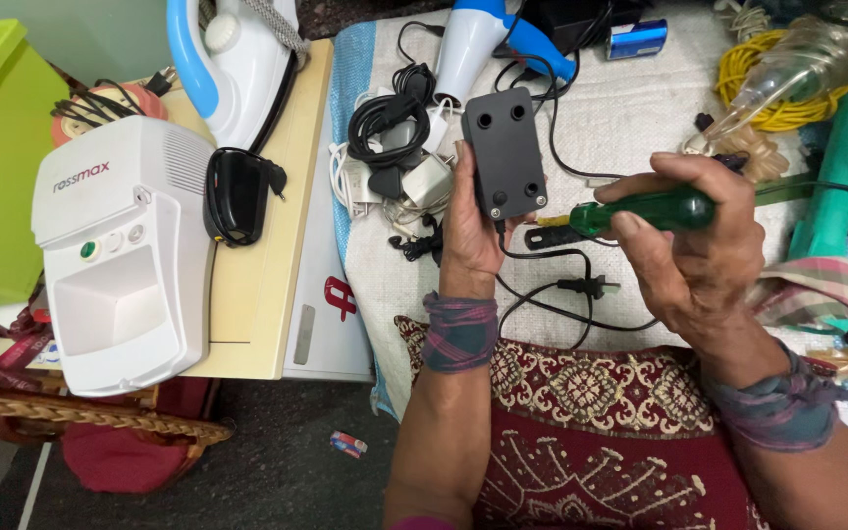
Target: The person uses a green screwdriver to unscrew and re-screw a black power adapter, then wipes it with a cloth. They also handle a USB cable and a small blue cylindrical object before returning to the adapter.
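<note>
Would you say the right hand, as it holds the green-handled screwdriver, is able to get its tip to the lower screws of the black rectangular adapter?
Probably yes: the right hand holds the green-handled screwdriver with its tip at the black rectangular adapter, which the left hand holds back side up; nothing lies between.

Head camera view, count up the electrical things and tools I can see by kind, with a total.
Black adapter box in left hand: 1
Green-handled screwdriver in right hand: 1
Hair dryer: 1
Clothes iron: 1
White nebuliser machine: 1
Yellow cable coil: 1
Total: 6
</note>
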